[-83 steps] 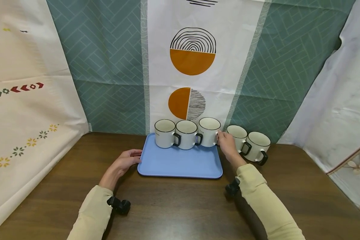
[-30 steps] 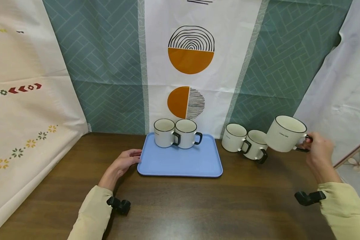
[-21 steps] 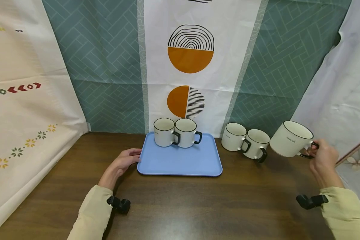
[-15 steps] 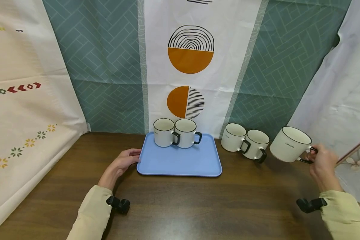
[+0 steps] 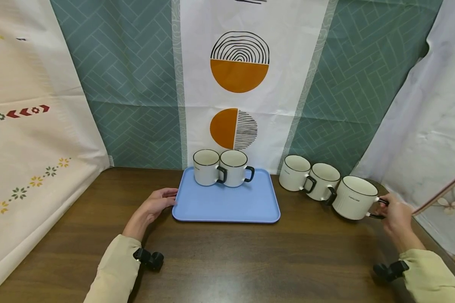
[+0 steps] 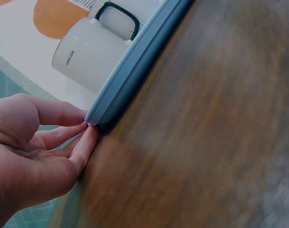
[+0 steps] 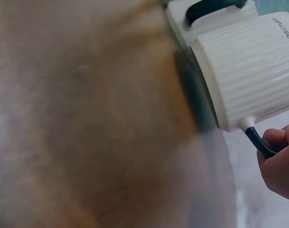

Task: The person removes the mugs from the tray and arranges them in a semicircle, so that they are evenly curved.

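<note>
white mug [image 5: 354,198] gripped by right fingers [image 7: 275,137]

Head view bright and evenly lit; pale glare on the tabletop [image 5: 227,261] at bottom centre, soft shadow beside the left sleeve [image 5: 111,271]. Left wrist view dimmer, cooler in cast, tabletop softening toward the right. Right wrist view: tabletop hazy and blurred, lettering [image 7: 281,28] on the white mug [image 7: 253,66] sharp enough to read.
</note>
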Tool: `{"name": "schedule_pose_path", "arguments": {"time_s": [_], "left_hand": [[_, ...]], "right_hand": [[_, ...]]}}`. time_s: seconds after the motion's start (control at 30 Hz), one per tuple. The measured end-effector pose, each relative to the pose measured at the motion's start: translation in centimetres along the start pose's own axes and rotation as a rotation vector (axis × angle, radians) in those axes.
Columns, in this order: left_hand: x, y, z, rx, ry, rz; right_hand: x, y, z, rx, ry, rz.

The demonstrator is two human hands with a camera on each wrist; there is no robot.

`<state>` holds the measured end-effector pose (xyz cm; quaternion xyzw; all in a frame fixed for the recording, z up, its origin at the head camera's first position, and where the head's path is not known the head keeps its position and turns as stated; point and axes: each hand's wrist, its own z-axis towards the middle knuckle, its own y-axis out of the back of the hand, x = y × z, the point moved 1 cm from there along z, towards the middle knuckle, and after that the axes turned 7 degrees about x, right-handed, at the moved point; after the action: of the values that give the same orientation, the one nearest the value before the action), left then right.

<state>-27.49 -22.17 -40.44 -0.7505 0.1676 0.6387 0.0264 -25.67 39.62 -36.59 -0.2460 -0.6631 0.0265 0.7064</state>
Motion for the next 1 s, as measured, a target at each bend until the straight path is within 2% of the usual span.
{"name": "schedule_pose_path", "arguments": {"time_s": [0.13,0.37,0.5,0.7,0.83,0.9,0.97,1.0], "left_hand": [[0.1,0.0,0.0,0.005,-0.001,-0.003],[0.0,0.1,0.0,0.007,0.008,-0.001],[0.0,0.1,0.0,0.008,0.009,-0.004],[-0.1,0.1,-0.1,0.006,0.010,-0.002],[-0.1,0.1,-0.1,0.012,0.004,-0.002],[-0.1,0.1,-0.1,0.014,0.006,-0.001],[-0.1,0.1,-0.1,0.015,0.007,-0.001],[-0.1,0.1,-0.2,0.015,0.007,0.002]], "right_hand": [[-0.6,0.3,-0.4,0.131,-0.032,-0.012],[-1.5,1.0,-0.7,0.496,-0.063,-0.023],[-1.9,1.3,-1.0,0.622,-0.052,-0.027],[-1.9,1.3,-1.4,0.675,-0.050,-0.072],[-1.7,1.2,-1.6,0.632,-0.024,-0.141],[-1.4,1.1,-1.8,0.582,0.017,-0.257],[-1.0,1.0,-1.9,0.510,0.063,-0.471],[-0.8,1.0,-2.0,0.471,0.091,-0.619]]}}
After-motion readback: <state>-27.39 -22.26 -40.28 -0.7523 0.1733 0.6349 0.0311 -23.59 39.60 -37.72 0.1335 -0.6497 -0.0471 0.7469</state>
